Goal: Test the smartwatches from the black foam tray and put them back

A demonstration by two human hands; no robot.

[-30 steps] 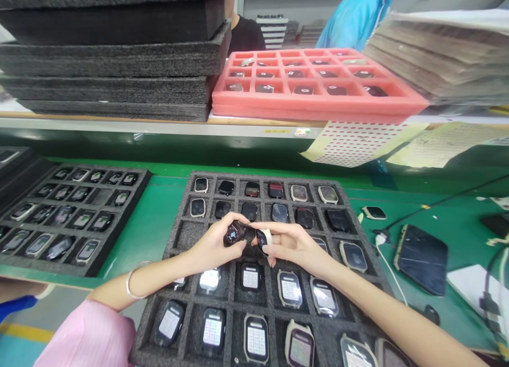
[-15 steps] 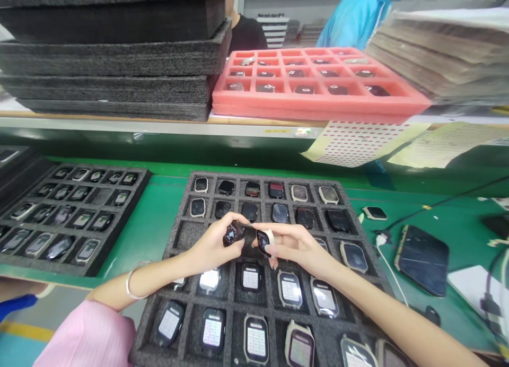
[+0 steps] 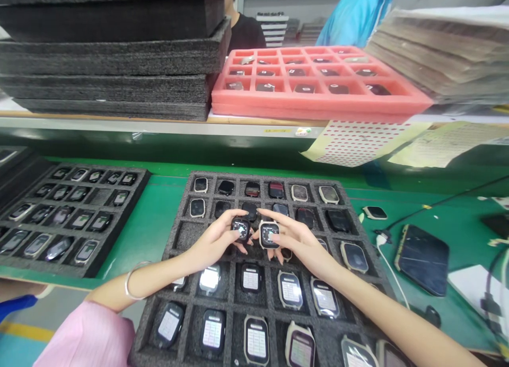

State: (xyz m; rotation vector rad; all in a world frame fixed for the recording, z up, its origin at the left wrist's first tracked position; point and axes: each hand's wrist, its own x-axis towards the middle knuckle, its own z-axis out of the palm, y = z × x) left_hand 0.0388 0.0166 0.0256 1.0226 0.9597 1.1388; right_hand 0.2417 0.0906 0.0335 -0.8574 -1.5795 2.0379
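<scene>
My left hand (image 3: 217, 239) pinches a black smartwatch body (image 3: 240, 229) with its lit screen facing up. Right beside it, my right hand (image 3: 296, 239) holds a pale-cased smartwatch body (image 3: 269, 234), its screen lit too. Both hands hover over the middle rows of a black foam tray (image 3: 181, 234) whose cells hold several watch bodies. The near rows show lit screens, the far rows dark ones.
A second black foam tray (image 3: 137, 189) of watch bodies lies to the left on the green bench. On the shelf behind sit a pink foam tray (image 3: 318, 104), stacked black foam sheets (image 3: 115, 59) and cardboard sheets (image 3: 437, 54). A dark tablet (image 3: 421, 258) and cables lie at right. A person in blue stands behind.
Both watch bodies were turned from tilted on edge with dark faces to screen-up, and their screens now glow. My hands shifted slightly farther up the tray.
</scene>
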